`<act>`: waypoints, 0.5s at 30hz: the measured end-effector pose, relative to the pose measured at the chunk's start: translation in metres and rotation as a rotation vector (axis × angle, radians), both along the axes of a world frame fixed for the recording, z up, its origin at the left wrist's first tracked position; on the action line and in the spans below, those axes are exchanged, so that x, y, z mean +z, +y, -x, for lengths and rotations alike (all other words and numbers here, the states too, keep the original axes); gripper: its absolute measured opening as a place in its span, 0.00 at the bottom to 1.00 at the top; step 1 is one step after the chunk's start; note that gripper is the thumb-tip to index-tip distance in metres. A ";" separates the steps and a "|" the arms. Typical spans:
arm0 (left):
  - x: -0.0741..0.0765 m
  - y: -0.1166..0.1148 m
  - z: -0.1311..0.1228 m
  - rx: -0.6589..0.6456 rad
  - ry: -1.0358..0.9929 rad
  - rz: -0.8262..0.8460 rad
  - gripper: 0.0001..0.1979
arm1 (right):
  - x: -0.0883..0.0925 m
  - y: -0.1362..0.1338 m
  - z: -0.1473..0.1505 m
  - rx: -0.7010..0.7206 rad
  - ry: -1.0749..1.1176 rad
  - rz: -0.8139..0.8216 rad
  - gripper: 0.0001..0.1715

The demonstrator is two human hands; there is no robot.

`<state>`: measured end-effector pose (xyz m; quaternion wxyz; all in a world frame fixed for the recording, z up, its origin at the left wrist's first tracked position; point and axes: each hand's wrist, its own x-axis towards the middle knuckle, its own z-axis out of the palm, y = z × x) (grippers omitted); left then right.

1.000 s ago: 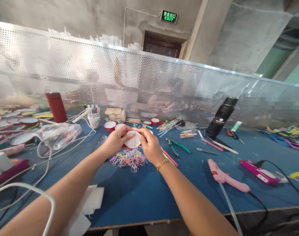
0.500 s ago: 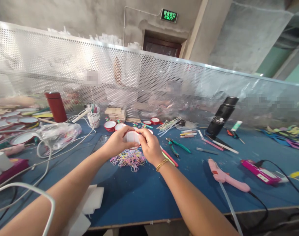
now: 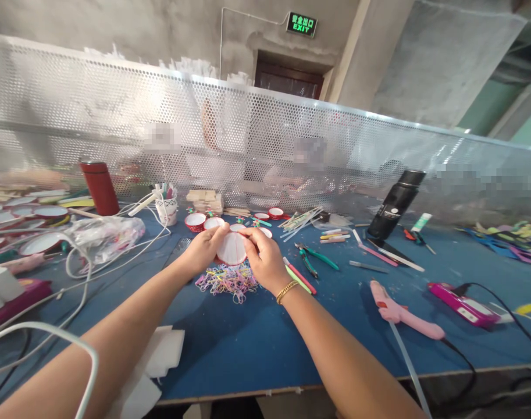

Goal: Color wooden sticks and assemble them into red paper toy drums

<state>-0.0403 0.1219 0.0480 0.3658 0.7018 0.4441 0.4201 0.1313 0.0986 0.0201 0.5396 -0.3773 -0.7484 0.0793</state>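
Both my hands hold one small round red-rimmed white lid (image 3: 231,249) above the blue table (image 3: 256,337). My left hand (image 3: 203,248) pinches its left edge with closed fingers. My right hand (image 3: 264,256), with a gold bracelet on the wrist, grips its right edge, thumb and forefinger at the top. Thin elastic lines run across the white face. A heap of coloured rubber bands (image 3: 227,279) lies right under the lid.
A pink glue gun (image 3: 402,315) and a magenta tool (image 3: 462,301) lie at the right, green pliers (image 3: 314,258) and sticks behind my right hand. A black bottle (image 3: 395,203), a red flask (image 3: 100,187), a cup (image 3: 168,208), more lids (image 3: 196,221), a plastic bag (image 3: 103,234) and white cables (image 3: 73,343) surround them. A perforated screen (image 3: 265,151) closes the back.
The lid turned in my hands: edge-on half a second ago, its white face now points at me. Both hands stayed over the rubber bands.
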 end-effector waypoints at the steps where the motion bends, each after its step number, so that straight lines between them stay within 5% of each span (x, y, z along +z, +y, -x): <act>1: 0.000 0.000 0.000 0.015 -0.019 0.016 0.32 | 0.000 0.001 -0.001 -0.017 0.014 0.006 0.14; 11: 0.004 0.001 0.003 -0.026 -0.047 0.019 0.16 | 0.001 0.004 -0.008 0.033 0.059 0.120 0.16; 15: 0.002 0.002 0.004 -0.025 -0.057 0.006 0.14 | 0.000 0.000 -0.007 0.156 -0.002 0.216 0.41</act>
